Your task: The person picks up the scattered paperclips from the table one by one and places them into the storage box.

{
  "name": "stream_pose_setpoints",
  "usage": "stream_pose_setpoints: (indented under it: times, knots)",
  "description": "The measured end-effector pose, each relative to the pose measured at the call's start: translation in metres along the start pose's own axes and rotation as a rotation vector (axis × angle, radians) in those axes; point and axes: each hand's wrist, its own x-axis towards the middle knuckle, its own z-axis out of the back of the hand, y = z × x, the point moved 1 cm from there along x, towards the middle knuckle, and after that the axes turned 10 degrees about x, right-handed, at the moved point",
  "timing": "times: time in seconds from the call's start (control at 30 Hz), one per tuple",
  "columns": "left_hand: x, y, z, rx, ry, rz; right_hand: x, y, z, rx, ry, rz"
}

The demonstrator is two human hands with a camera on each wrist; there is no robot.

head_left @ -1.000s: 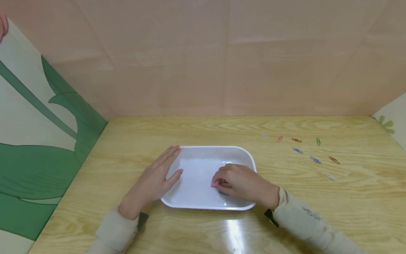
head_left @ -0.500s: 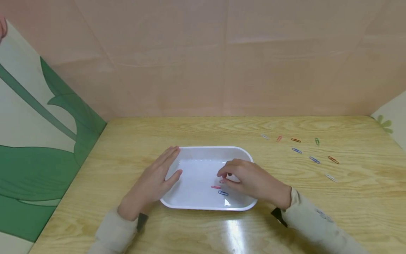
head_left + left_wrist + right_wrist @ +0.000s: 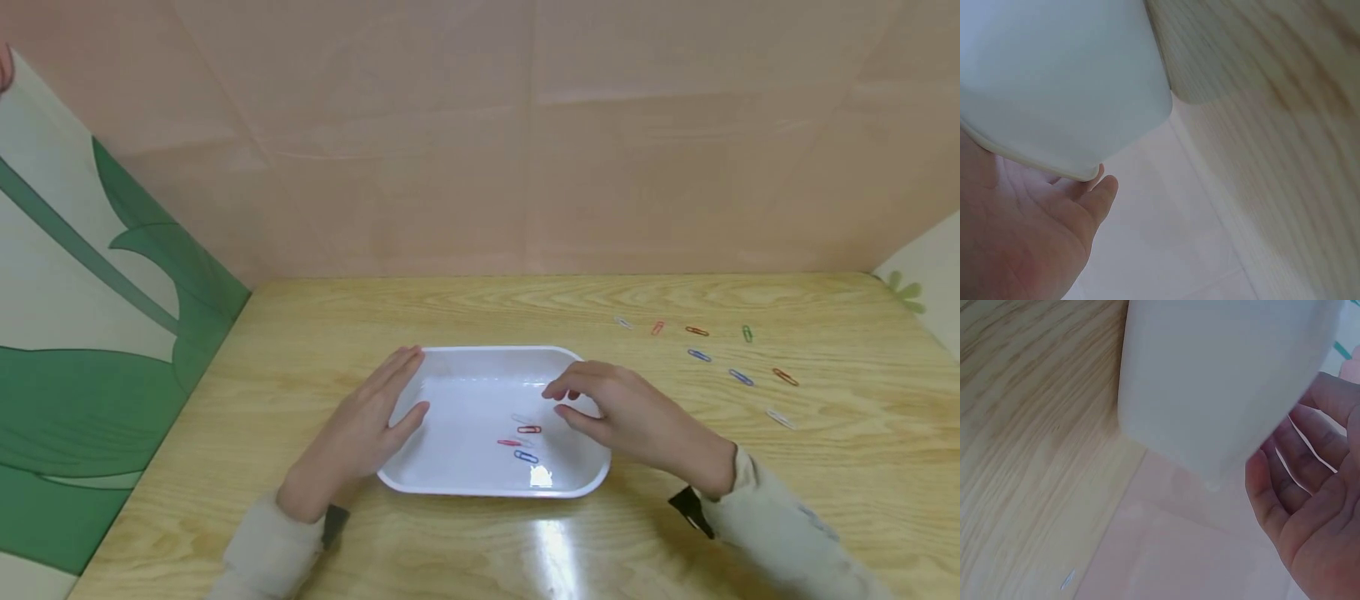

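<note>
A white tray (image 3: 461, 417) stands on the wooden table. Inside it, right of the middle, lie a blue paper clip (image 3: 527, 457), a red paper clip (image 3: 528, 430), a pink paper clip (image 3: 509, 442) and pale ones close by. My left hand (image 3: 367, 421) rests on the tray's left rim, fingers straight and thumb over the inside. Over the tray's right side hovers my right hand (image 3: 626, 412), fingers loosely bent, thumb and fingertips apart with nothing between them. In the right wrist view, my right hand (image 3: 1316, 481) overlaps the rim of the tray (image 3: 1210, 381).
Several loose paper clips are spread on the table right of the tray, among them a green paper clip (image 3: 747, 333), a blue paper clip (image 3: 741, 377) and a white paper clip (image 3: 780, 418). A pinkish panel (image 3: 525, 167) rises behind the table (image 3: 337, 317).
My right hand has let go of the pink paper clip and moved up and right, uncovering the clips in the tray. The left hand has stayed on the rim.
</note>
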Motion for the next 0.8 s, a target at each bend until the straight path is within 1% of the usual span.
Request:
stream_pose_setpoints:
  times: [0.33,0.63,0.8]
  knots:
    - [0.001,0.000,-0.001,0.011,0.001,-0.001,-0.017,-0.012,0.016,-0.013,-0.091,-0.026]
    - [0.002,0.000,-0.002,0.014,0.003,-0.013,-0.040,-0.028,0.029,-0.065,-0.178,0.011]
    - [0.002,0.001,-0.001,0.015,-0.001,-0.014,-0.051,-0.036,0.032,-0.084,-0.196,-0.012]
